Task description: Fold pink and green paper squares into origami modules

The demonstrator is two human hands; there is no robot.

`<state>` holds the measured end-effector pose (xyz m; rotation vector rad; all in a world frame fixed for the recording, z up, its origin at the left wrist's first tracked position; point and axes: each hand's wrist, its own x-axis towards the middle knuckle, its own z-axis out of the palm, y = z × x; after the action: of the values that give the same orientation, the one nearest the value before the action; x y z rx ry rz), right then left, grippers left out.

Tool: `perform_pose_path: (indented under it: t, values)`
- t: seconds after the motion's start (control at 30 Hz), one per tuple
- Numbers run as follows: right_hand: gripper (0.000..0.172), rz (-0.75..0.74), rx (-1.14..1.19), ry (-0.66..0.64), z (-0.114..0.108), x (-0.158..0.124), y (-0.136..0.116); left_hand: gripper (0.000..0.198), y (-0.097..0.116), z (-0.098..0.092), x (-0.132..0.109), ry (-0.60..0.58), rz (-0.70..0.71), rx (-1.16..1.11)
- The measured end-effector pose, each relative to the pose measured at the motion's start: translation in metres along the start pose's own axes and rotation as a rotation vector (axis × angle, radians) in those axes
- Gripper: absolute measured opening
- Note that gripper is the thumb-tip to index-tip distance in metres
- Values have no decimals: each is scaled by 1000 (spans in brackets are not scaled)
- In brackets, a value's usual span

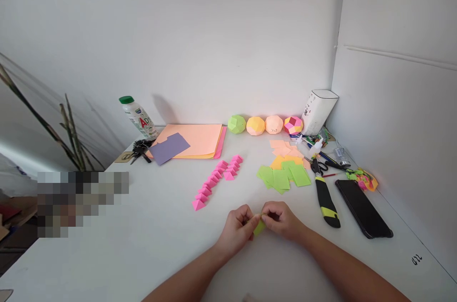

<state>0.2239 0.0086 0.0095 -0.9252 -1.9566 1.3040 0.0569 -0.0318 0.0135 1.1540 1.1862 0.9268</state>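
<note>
Between my two hands is a small piece of green paper (259, 227), partly covered by my fingers. My left hand (240, 228) is closed on its left side, thumb pressed toward the paper's upper edge. On the other side my right hand (282, 220) pinches the top edge, its fingertips nearly touching the left thumb. Beyond the hands, folded pink paper pieces (210, 181) stand in two overlapping rows. A spread of green paper squares (281, 179) lies farther right, with orange squares (280, 162) and peach squares (283, 147) behind.
Paper balls line the wall, including a green one (236, 124). At right lie a black-and-yellow utility knife (326, 202), scissors (317, 166), a phone (364, 209) and a glue bottle (316, 148). Peach sheets (200, 135), a purple card (170, 148) and a white bottle (138, 116) sit back left.
</note>
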Motion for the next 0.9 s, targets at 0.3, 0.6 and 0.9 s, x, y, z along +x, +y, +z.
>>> perform_pose_path:
  t: [0.3, 0.6, 0.9]
  values:
    - [22, 13, 50, -11, -2, 1, -2, 44, 1, -1, 1, 59, 38, -17]
    - [19, 58, 143, -15, -2, -1, 2, 39, 7, -2, 0, 104, 56, -83]
    - [18, -49, 12, 27, 0, 1, -3, 18, 12, -2, 0, 52, 161, 80]
